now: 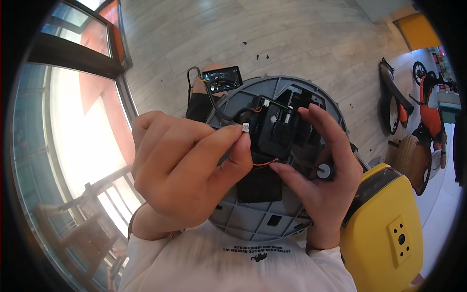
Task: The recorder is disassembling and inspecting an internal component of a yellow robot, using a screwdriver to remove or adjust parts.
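Between the thumb and forefinger of my left hand (189, 165) a small white plug connector (245, 127) is pinched. It is held over a round grey plastic base (253, 221) with a ribbed surface, which lies in front of my body. A black housing (267, 134) with a small white gear and a metal cylinder sits on the base. My right hand (335, 170) curves round the housing's right side, thumb and forefinger apart along its edges. A thin red wire (262, 164) runs by the right thumb tip. Near that palm shows a small round part with a shaft (324, 170).
A circuit board (222, 79) with a black cable lies beyond the base. Several dark screws (262, 57) are scattered on the wood-look floor (204, 34). To the right stands a yellow case (384, 228); a wooden chair (92, 228) and glass doors are at left.
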The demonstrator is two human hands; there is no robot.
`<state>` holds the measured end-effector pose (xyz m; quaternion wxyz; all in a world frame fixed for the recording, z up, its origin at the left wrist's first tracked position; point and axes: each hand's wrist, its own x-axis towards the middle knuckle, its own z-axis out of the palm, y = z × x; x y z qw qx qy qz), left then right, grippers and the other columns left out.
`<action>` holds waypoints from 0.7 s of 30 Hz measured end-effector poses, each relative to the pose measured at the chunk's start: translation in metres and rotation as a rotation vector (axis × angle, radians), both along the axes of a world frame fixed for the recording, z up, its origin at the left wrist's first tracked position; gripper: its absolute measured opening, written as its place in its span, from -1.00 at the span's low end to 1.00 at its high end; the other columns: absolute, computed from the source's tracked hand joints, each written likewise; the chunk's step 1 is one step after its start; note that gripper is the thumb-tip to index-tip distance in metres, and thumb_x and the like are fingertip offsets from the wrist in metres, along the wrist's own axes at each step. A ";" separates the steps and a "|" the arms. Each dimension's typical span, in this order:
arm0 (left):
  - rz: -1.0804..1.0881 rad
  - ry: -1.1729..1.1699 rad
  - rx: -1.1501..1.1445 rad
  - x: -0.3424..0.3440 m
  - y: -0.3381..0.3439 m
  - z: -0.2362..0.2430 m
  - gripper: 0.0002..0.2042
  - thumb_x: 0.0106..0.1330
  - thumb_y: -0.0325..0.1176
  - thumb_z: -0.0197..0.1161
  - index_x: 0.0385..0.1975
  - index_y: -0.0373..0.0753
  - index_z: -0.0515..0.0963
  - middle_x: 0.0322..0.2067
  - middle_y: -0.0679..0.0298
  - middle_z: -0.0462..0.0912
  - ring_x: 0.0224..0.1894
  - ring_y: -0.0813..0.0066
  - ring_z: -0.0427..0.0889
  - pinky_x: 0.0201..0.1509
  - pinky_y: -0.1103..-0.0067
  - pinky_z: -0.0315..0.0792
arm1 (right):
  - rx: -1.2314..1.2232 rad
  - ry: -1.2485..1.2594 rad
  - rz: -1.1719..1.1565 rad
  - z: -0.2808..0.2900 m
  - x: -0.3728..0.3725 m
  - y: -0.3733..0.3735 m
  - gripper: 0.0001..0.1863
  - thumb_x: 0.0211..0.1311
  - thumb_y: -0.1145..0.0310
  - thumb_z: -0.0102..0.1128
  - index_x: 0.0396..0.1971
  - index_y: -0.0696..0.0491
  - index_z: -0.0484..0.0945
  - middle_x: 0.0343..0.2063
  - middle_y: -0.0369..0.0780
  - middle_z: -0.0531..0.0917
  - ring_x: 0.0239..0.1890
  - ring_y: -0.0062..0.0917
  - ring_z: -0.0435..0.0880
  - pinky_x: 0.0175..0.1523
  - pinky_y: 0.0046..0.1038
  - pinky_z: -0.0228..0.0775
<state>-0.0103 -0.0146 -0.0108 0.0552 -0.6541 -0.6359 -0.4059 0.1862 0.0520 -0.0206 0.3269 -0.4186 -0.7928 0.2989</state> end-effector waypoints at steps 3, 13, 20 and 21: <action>-0.019 0.053 0.015 -0.002 0.001 0.001 -0.76 -0.14 -0.53 0.57 -0.41 -0.30 0.71 -0.53 0.33 0.54 -0.48 0.43 0.42 -0.28 0.49 0.22 | 0.011 -0.004 -0.003 0.000 0.000 0.000 -0.08 -0.34 0.45 0.66 0.23 0.13 0.50 0.05 -0.20 0.72 -0.21 -0.74 0.63 -0.38 -0.72 0.21; -0.036 0.038 0.054 0.000 0.007 -0.001 -0.83 -0.07 -0.50 0.50 -0.45 -0.28 0.66 -0.55 0.37 0.51 -0.51 0.39 0.48 -0.29 0.47 0.26 | 0.059 -0.015 -0.004 -0.004 0.004 -0.001 -0.13 -0.38 0.46 0.64 0.17 0.12 0.57 0.02 -0.25 0.73 -0.53 -0.82 0.40 -0.47 -0.73 0.19; -0.088 -0.107 -0.093 0.000 0.013 0.003 -0.86 -0.02 -0.61 0.41 -0.42 -0.35 0.68 -0.53 0.26 0.53 -0.50 0.43 0.46 -0.40 0.57 0.29 | -0.027 -0.019 -0.033 0.001 0.004 -0.004 -0.16 -0.35 0.47 0.64 0.15 0.12 0.57 0.03 -0.23 0.73 -0.49 -0.81 0.46 -0.47 -0.74 0.21; -0.090 -0.107 -0.094 0.000 0.015 0.006 -0.86 -0.02 -0.61 0.41 -0.42 -0.35 0.68 -0.53 0.26 0.53 -0.50 0.43 0.46 -0.40 0.57 0.29 | -0.019 -0.011 -0.033 0.001 0.005 -0.004 -0.16 -0.34 0.47 0.64 0.15 0.13 0.57 0.03 -0.22 0.73 -0.48 -0.81 0.47 -0.46 -0.74 0.22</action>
